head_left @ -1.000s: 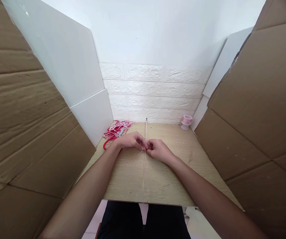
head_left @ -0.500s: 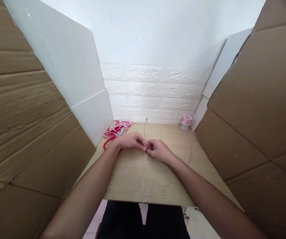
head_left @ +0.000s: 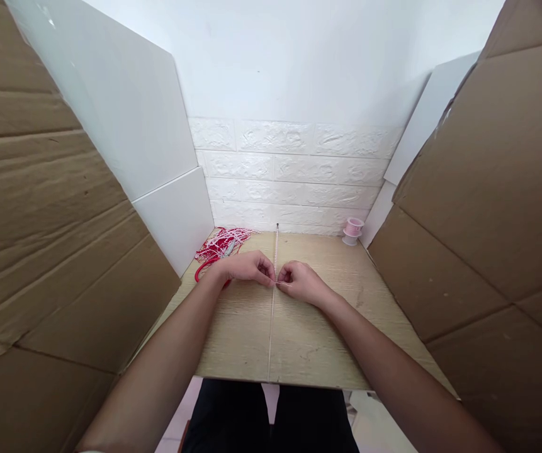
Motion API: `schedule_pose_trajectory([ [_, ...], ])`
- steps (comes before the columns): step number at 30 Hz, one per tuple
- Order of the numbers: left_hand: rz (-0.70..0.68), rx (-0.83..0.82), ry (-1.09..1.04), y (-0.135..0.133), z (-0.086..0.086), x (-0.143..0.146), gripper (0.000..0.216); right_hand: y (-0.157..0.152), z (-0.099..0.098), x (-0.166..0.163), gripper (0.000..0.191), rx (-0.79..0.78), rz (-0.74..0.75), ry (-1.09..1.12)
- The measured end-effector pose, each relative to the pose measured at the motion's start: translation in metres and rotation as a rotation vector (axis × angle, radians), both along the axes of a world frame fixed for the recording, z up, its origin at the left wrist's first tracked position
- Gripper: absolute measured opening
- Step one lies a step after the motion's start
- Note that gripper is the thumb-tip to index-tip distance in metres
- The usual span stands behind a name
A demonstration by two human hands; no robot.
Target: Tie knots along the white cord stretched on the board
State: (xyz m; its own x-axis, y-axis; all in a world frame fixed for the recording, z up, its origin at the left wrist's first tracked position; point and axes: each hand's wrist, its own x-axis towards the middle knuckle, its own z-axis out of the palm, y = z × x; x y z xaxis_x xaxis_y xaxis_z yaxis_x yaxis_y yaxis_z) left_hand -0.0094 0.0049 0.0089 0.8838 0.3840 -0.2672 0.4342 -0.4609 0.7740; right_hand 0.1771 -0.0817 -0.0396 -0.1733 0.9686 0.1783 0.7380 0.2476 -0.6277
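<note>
A pale cord (head_left: 271, 333) runs taut down the middle of the table, from a small dark pin (head_left: 277, 225) at the back to the front edge. Its far stretch is a braided pink-and-white section (head_left: 277, 248). My left hand (head_left: 254, 267) pinches thin thread against the cord's left side, just below the braid. From the right, my right hand (head_left: 299, 282) pinches a thin pale strand (head_left: 284, 284) that crosses the cord toward my left fingertips. The exact knot between the fingertips is too small to make out.
Behind my left hand lies a tangle of red and pink-white cords (head_left: 233, 238) with red-handled scissors (head_left: 202, 269) on it. Pink thread spools (head_left: 353, 230) stand at the back right. Cardboard panels (head_left: 488, 207) and a white brick-patterned wall (head_left: 294, 170) enclose the wooden table (head_left: 322, 352).
My hands have drawn slightly apart. The small loop of strand that hung below my fingers is now pulled nearly straight across the cord.
</note>
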Motion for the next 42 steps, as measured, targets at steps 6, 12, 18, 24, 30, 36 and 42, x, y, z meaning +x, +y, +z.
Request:
schedule_pose_trajectory([
  [6,-0.003,0.048,0.062,-0.005,0.006,0.0,0.023,0.003,-0.001,0.008,0.01,-0.081,0.057,0.037],
  [12,0.004,0.077,0.085,-0.006,0.005,0.0,0.027,0.004,0.003,0.018,0.012,-0.166,0.096,0.059],
  [18,0.011,0.071,0.098,-0.007,0.006,0.002,0.029,0.007,0.005,0.026,0.013,-0.22,0.11,0.098],
  [24,0.02,0.07,0.111,-0.007,0.007,0.002,0.032,0.011,0.002,0.031,0.014,-0.238,0.16,0.15],
  [30,0.016,0.091,0.115,-0.008,0.007,0.001,0.033,0.012,0.0,0.033,0.016,-0.218,0.157,0.135],
  [36,-0.01,0.104,0.141,-0.008,0.01,0.0,0.032,0.012,0.001,0.032,0.015,-0.218,0.159,0.125],
  [42,-0.016,0.123,0.143,-0.008,0.009,0.0,0.031,0.01,0.003,0.031,0.021,-0.194,0.155,0.081],
])
